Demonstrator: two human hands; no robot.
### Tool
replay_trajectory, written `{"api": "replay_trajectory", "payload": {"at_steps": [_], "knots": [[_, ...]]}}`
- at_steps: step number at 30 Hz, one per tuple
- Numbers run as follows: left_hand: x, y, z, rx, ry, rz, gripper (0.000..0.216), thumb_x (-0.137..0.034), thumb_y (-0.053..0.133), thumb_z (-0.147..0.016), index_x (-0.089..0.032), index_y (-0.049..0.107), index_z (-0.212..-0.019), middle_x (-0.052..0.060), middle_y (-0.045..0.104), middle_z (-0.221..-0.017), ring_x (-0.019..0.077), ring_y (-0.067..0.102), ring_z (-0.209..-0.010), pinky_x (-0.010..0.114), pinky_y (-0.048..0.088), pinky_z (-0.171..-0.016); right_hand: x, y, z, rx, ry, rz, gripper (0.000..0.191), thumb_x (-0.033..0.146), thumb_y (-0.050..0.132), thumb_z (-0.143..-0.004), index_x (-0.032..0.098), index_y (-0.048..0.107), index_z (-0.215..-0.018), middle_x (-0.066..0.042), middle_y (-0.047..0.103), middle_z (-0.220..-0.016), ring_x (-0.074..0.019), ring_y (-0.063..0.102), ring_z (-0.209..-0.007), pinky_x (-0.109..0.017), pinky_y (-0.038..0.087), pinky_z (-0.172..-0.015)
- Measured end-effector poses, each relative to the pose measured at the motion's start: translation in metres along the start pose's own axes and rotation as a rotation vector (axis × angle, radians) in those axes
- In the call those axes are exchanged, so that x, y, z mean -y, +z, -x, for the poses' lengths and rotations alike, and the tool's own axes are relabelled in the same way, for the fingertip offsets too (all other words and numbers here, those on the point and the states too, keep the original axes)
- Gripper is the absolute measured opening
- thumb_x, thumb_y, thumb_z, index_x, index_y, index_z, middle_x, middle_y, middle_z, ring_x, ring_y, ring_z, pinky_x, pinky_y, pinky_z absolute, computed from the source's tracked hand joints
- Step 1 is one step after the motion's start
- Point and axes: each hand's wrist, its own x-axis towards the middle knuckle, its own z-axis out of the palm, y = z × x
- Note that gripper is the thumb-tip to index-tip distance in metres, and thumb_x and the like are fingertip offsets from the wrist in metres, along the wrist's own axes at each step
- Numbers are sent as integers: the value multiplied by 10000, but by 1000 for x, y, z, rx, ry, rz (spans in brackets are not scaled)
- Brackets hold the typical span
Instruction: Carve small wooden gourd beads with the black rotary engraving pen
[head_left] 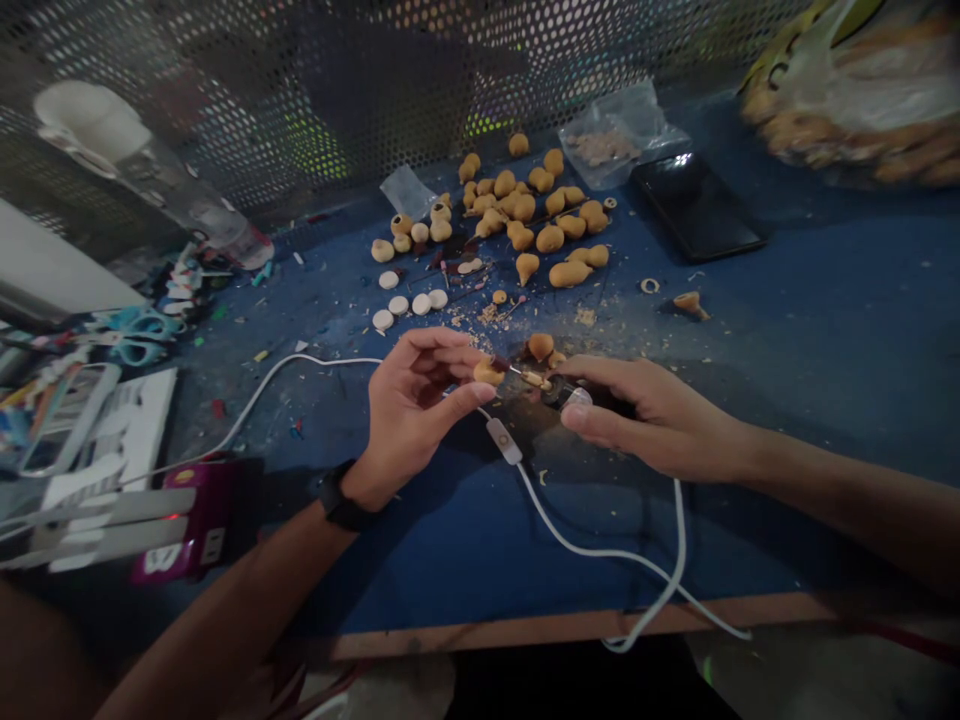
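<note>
My left hand (420, 395), a dark watch on its wrist, pinches a small tan gourd (489, 372) between thumb and fingers. In my right hand (660, 415) is a small rotary tool (559, 392) with a brass-coloured collet and a thin shaft pointing left. A dark reddish tip on that shaft meets the top of the gourd; whether it sits inside an opening I cannot tell. Just behind the tool lie gourd pieces (540, 347). Below my hands runs a white cord with an inline switch (504, 441).
Several small gourds (523, 207) lie at the back, beside white discs (421, 304) and shavings. A black phone (697, 207) and a plastic bag (611, 140) are at back right. Scissors (139, 333), a magenta box (199, 525) and a clear bottle (202, 205) stand left.
</note>
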Motion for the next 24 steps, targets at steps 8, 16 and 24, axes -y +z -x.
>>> {"api": "replay_trajectory", "payload": {"at_steps": [8,16,24], "knots": [[-1,0,0,-18,-31,-28,481,-327,1126,-834,-238,805,-1181,17,929,-1005,160,907,-877,211,749,-802,1,0,0,-11,14,-18,473,638,665,-1107,214,822,-1248,41,609,-691,-175,605,-668,-311,426,-642],[-1,0,1,-21,-29,-5,466,-302,1126,-833,-242,822,-1181,13,934,-1017,156,908,-883,206,752,-810,-1,1,0,-5,26,-44,483,657,664,-1119,215,809,-1252,40,608,-718,-170,602,-683,-315,428,-656],[-2,1,0,-29,-71,-62,530,-414,1144,-804,-235,800,-1166,32,932,-1003,187,915,-895,242,766,-808,-1,3,2,8,29,-70,447,629,666,-1126,218,798,-1243,51,573,-684,-170,584,-684,-321,394,-647]]}}
